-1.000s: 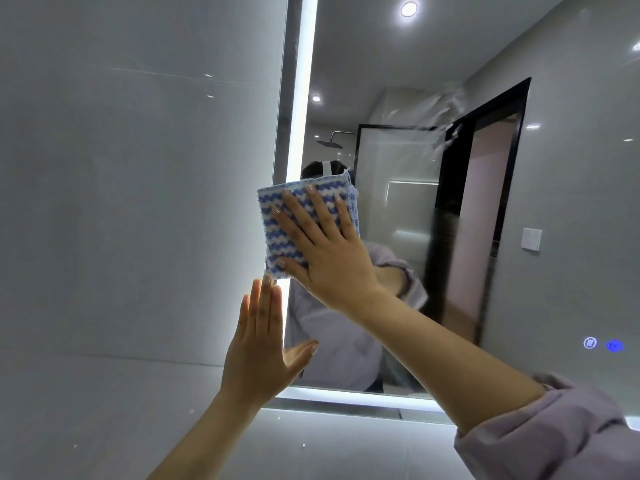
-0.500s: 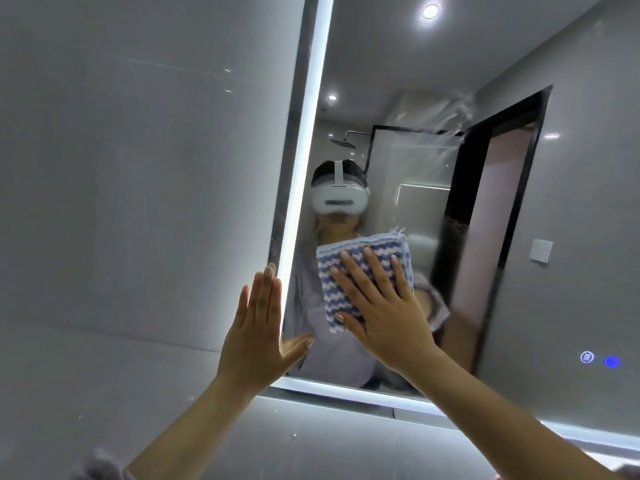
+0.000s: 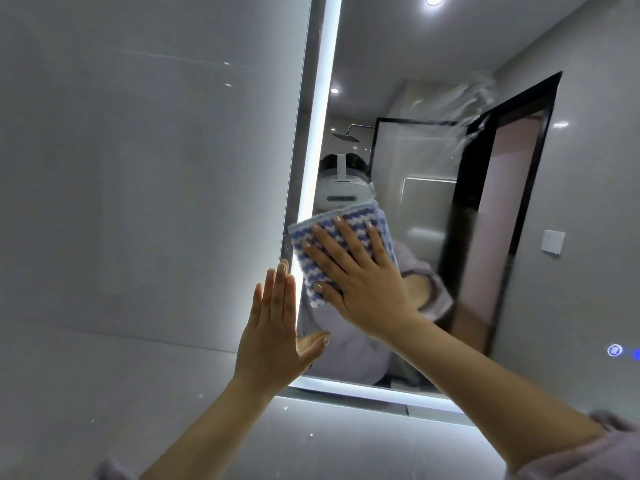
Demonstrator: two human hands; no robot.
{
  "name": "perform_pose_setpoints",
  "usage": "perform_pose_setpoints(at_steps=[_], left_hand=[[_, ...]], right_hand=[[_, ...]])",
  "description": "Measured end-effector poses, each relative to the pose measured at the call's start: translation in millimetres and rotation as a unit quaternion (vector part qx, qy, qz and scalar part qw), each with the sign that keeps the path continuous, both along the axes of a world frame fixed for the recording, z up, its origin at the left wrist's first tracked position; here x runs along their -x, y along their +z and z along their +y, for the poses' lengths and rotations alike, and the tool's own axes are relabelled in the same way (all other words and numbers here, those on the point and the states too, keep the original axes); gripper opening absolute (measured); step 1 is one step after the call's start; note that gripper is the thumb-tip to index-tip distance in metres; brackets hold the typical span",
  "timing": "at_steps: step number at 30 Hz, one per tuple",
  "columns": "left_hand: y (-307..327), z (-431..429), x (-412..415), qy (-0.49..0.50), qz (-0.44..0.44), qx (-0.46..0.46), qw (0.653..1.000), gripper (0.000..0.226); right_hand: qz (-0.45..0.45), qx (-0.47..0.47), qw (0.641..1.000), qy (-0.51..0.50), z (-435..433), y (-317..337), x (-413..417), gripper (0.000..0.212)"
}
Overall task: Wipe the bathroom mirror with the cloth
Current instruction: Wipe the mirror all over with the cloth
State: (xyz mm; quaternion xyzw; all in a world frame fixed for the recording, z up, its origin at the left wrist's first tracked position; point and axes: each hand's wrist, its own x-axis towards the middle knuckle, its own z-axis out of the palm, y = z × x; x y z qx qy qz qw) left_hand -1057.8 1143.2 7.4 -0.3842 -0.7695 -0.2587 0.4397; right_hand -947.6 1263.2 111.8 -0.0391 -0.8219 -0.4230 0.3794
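Mirror (image 3: 398,98), wall-mounted, with a lit strip (image 3: 322,133) down its left edge and another along its bottom edge. Head view: cloth (image 3: 346,220), blue-and-white zigzag weave, folded, flat against the glass beside the mirror's left edge. Right hand (image 3: 363,282): fingers straight and spread, pressing the cloth to the glass. Left hand (image 3: 273,334): flat, fingers straight and together, at the mirror's left edge just below the cloth, holding nothing. Hazy streaks (image 3: 460,98): upper right of the glass. Grey tiled wall (image 3: 138,168): left of the mirror.

Grey wall tiles (image 3: 138,202) sit left; reflected are a shower head (image 3: 345,136) and white switch (image 3: 553,241).
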Motion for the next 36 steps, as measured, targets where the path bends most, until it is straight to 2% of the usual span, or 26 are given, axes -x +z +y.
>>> perform_pose_setpoints(at_steps=[7, 20, 28, 36], left_hand=[[0.1, 1.2, 0.3, -0.002, 0.017, -0.026, 1.0, 0.101], [-0.9, -1.0, 1.3, 0.007, -0.001, 0.008, 1.0, 0.101], [1.8, -7.0, -3.3, -0.002, -0.023, 0.025, 0.999, 0.101], [1.2, -6.0, -1.4, -0.001, -0.017, 0.02, 1.0, 0.101]], right_hand=[[-0.019, -0.082, 0.996, 0.005, -20.2, 35.3, 34.2, 0.06], [-0.052, -0.075, 0.996, 0.014, -24.2, 52.1, 30.1, 0.059], [0.036, 0.006, 0.999, 0.036, -33.5, 145.6, 37.0, 0.06], [0.085, 0.031, 0.995, 0.044, -33.2, 137.2, 47.8, 0.061]])
